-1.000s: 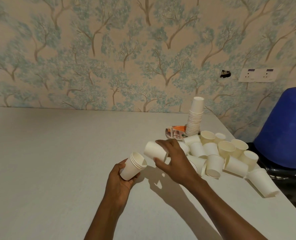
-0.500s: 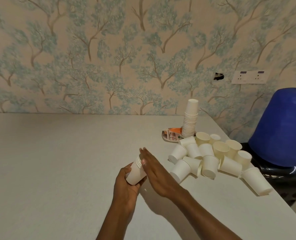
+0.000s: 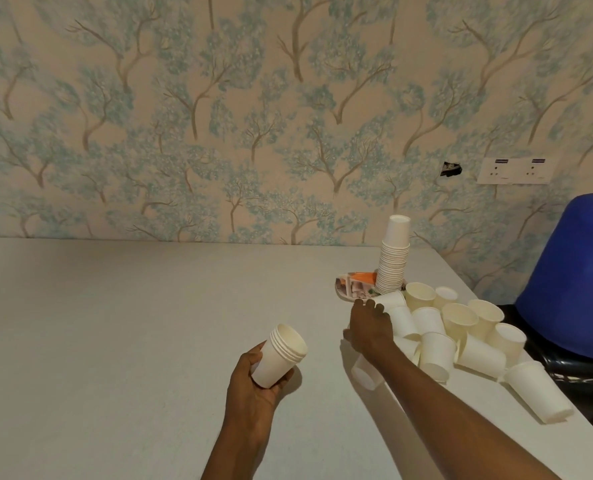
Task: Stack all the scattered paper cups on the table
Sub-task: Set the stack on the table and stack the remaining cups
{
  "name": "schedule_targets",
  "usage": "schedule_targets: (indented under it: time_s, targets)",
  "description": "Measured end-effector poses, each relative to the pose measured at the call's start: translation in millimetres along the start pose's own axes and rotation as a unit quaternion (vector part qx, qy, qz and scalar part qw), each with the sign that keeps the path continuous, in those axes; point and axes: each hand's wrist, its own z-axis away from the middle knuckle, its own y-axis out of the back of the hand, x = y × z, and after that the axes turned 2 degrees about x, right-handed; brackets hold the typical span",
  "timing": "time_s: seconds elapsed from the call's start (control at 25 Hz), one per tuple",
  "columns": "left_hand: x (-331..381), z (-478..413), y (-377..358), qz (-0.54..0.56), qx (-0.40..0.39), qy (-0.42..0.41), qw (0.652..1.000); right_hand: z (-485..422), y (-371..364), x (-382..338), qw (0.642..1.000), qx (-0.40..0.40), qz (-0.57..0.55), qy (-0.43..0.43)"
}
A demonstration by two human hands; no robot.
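Note:
My left hand [image 3: 253, 379] grips a short stack of nested white paper cups [image 3: 281, 355], tilted with the mouths up and to the right, above the table [image 3: 115, 341]. My right hand [image 3: 371, 327] reaches into the left side of a pile of loose paper cups [image 3: 461, 330], back of the hand toward me, fingers curled down over a cup that is mostly hidden. One cup [image 3: 368, 372] lies under my right forearm. A tall stack of upside-down cups [image 3: 394, 265] stands behind the pile. A single cup [image 3: 537, 393] lies apart near the table's right edge.
A small plate with orange and white packets [image 3: 354, 285] sits at the foot of the tall stack. A blue chair [image 3: 572, 278] stands just past the table's right edge. The wallpapered wall with a socket plate [image 3: 515, 170] runs along the back.
My right hand put a cup into the left hand's stack, pressed it in, then moved right to the pile. The left hand's stack stayed at about the same spot.

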Motion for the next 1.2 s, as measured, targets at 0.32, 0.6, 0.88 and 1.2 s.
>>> schedule_targets:
  time_s: [0.32, 0.6, 0.88, 1.2]
  targets:
    - [2, 1, -7, -0.018, 0.023, -0.019, 0.999, 65, 33, -35, 0.848, 0.117, -0.482, 0.188]
    - [-9, 11, -15, -0.026, -0.002, -0.022, 0.999, 111, 12, -39, 0.842, 0.031, -0.498, 0.202]
    - [-20, 20, -15, -0.029, 0.013, -0.018, 0.999, 117, -2, 4, 0.919, 0.133, -0.355, 0.110]
    - [-29, 33, -15, -0.058, 0.020, -0.011, 0.998, 112, -26, 30, 0.988, 0.091, -0.121, 0.036]
